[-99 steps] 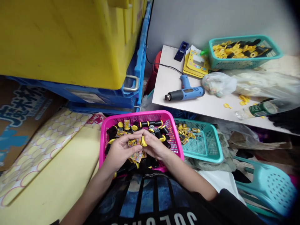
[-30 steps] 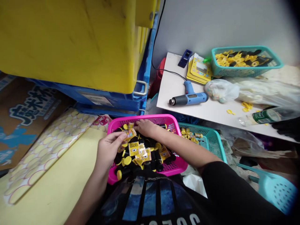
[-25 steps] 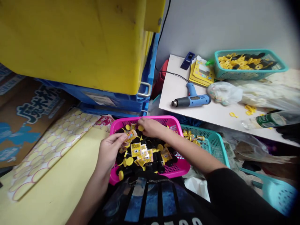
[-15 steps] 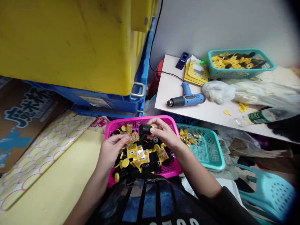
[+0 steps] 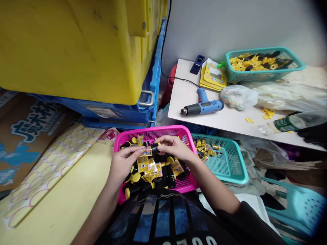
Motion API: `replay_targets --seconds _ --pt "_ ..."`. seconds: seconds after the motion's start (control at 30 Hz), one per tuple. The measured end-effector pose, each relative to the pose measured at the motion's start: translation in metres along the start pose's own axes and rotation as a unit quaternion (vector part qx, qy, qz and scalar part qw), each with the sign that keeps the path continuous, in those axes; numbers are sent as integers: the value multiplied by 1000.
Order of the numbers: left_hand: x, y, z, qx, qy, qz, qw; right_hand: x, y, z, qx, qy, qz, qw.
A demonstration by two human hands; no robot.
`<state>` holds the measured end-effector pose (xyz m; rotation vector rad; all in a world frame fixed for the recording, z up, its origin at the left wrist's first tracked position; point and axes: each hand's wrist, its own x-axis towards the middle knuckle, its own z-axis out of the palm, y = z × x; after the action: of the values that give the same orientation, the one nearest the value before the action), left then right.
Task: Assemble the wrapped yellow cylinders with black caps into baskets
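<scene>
Over a pink basket (image 5: 184, 131), my left hand (image 5: 125, 158) pinches a yellow printed plastic sleeve (image 5: 146, 151). My right hand (image 5: 171, 147) grips a small black bottle (image 5: 154, 148) with its fingers closed round one end. The bottle's free end meets the sleeve's edge; whether it is inside the sleeve I cannot tell. Below my hands the basket holds many black bottles with yellow caps (image 5: 136, 177) and a pile of flat yellow sleeves (image 5: 152, 169).
Right of the pink basket sits a teal basket (image 5: 240, 170) with yellow-wrapped bottles. A blue heat gun (image 5: 204, 107) lies on the white table (image 5: 178, 92), near another teal basket (image 5: 255, 75) of yellow and black parts. Stacked yellow (image 5: 68, 51) and blue crates stand at left.
The black bottle has come down and left in my right hand to the sleeve in my left. The two were apart before and now meet. The view has shifted slightly.
</scene>
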<state>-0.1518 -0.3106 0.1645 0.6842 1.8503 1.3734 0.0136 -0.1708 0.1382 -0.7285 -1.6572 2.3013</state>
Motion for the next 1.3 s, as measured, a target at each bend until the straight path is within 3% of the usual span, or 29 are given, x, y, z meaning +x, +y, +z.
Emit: replay_targets --seconds 0.17,0.27,0.43,0.63,0.9,0.97,1.07,1.13,1.2,1.3 --pt "-1 0 5 -26 -40 -6 999 1 10 17 -2 83 -90 993" --pt "-3 1 4 -39 -61 -23 997 1 17 29 -3 91 -119 989" --pt "-6 -1 4 -78 -91 -20 993 -2 25 42 79 73 -107 988" --pt "-8 -4 12 -152 -102 -10 983 1 35 61 250 -8 -15 968" --pt "-15 -4 10 -152 -112 -24 982 4 38 62 224 -27 -24 974" --pt "-16 0 3 -123 -107 -10 987 3 35 56 183 -32 -31 982" --pt "-5 3 -15 -29 12 64 997 2 31 48 -41 47 -52 997" --pt "10 -1 -28 67 89 100 989 2 30 48 -271 102 -39 956" --pt "27 -8 -39 150 95 95 980 3 30 52 -433 111 -12 894" --pt "46 -21 -48 189 64 67 978 5 32 56 -506 92 -13 858"
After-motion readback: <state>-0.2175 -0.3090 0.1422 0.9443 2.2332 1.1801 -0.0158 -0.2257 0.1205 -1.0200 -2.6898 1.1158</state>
